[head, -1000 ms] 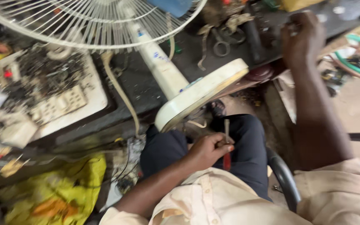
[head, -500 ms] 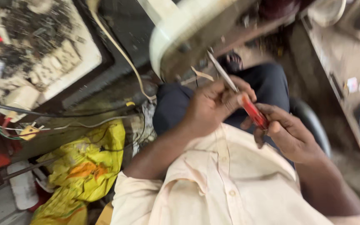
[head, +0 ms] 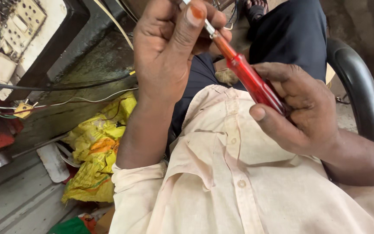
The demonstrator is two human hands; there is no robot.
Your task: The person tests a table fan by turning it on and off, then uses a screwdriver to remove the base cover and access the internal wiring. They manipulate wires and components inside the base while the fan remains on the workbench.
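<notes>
Above lap, screwdriver [head: 249, 78] held slantwise: right hand [head: 301, 110] wraps red handle, left hand [head: 169, 47] pinches metal shaft; judged light, rigid, smooth plastic, best gripped at handle.

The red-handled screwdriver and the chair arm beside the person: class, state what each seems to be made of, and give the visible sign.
Screwdriver: the handle looks like clear red plastic, since it is see-through and glossy; the thin silvery shaft pinched by the left hand looks like metal. The right hand grips the handle. Chair arm: probably black moulded plastic or vinyl, smooth with a soft sheen; the picture cannot settle which.
</notes>
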